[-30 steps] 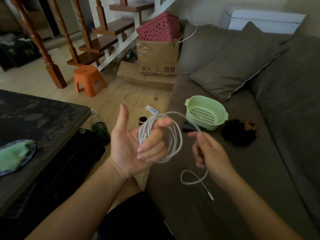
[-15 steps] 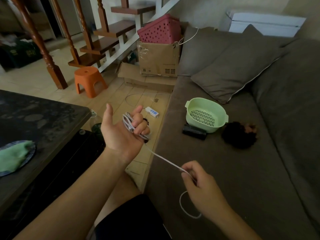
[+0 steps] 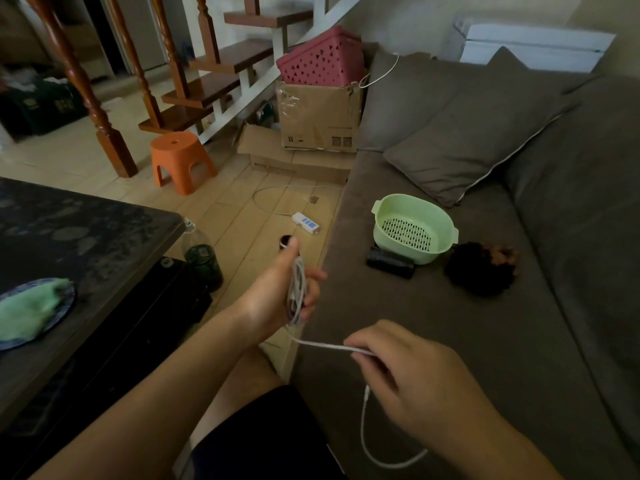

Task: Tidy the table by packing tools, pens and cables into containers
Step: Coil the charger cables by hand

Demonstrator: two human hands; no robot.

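Left hand (image 3: 273,299) out over the gap between table and sofa, thumb up. My fingers are curled round a bunched coil of white cable (image 3: 298,282); the loops stand roughly upright in my palm.

One strand leaves the bottom of the coil and runs nearly straight to my right hand (image 3: 415,375), which pinches it between thumb and curled fingers. Below that hand the tail hangs in a loose loop over the sofa seat (image 3: 467,341), with the plug end just under my fingers.

Green colander (image 3: 379,207) sits on the seat ahead, well apart from both hands. A small black object (image 3: 390,262) lies touching its near side; I cannot tell what it is. A dark fuzzy lump (image 3: 479,268) lies just right of the colander.

Dark table (image 3: 86,237) at my left, a plate (image 3: 71,296) with green cloth near its edge. On the floor: white power strip (image 3: 305,223), green bottle (image 3: 202,261) by the table corner, orange stool (image 3: 181,161). Pink basket (image 3: 322,62) rests atop a cardboard box (image 3: 318,116) at the sofa's end.
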